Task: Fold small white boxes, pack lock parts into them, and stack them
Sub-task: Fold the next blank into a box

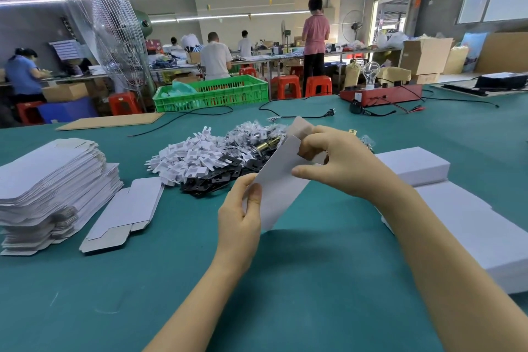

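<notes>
A small white box (281, 180), partly folded, is held tilted above the green table in the middle of the view. My left hand (240, 217) grips its near lower end, thumb on top. My right hand (340, 161) holds its far upper end, fingers curled round the end flaps. Behind the box lies a heap of lock parts (214, 160): white plastic pieces, black metal plates, bagged screws and a brass cylinder (268, 144). A tall stack of flat white box blanks (54, 180) sits at the left, with one loose blank (125, 211) beside it.
Closed white boxes (414, 164) lie at the right, with more of them (485, 234) nearer me under my right forearm. A cardboard sheet (111, 120), black cables, a red device (380, 94) and a green crate (211, 93) lie at the far edge. Other people work at benches behind.
</notes>
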Demonstrator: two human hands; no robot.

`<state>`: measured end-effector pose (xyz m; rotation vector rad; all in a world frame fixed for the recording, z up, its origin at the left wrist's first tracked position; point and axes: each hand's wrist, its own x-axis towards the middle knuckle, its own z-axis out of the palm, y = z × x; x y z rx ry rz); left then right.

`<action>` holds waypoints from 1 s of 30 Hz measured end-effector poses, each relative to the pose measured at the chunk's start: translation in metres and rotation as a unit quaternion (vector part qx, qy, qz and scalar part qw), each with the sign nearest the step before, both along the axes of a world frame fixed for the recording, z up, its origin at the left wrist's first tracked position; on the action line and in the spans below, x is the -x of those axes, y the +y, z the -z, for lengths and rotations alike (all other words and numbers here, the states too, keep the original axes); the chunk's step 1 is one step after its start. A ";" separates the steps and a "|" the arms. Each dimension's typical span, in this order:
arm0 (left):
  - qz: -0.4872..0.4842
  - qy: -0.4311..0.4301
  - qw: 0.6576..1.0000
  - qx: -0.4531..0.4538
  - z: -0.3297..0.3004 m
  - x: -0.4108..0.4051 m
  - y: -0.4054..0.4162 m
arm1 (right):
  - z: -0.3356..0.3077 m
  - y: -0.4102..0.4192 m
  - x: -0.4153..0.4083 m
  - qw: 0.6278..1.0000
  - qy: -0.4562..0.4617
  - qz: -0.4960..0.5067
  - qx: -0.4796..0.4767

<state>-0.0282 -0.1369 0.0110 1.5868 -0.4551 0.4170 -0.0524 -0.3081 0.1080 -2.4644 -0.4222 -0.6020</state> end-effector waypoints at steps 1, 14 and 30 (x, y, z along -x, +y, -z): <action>-0.008 -0.007 1.000 -0.011 0.000 0.001 0.000 | -0.001 0.000 0.001 1.000 0.005 -0.005 0.001; -0.321 -0.219 0.871 -0.301 -0.001 0.007 -0.008 | 0.002 0.031 0.005 0.998 -0.033 -0.020 -0.050; -0.303 -0.250 0.851 -0.348 -0.003 -0.005 0.003 | 0.006 0.042 0.007 0.999 0.019 -0.027 -0.036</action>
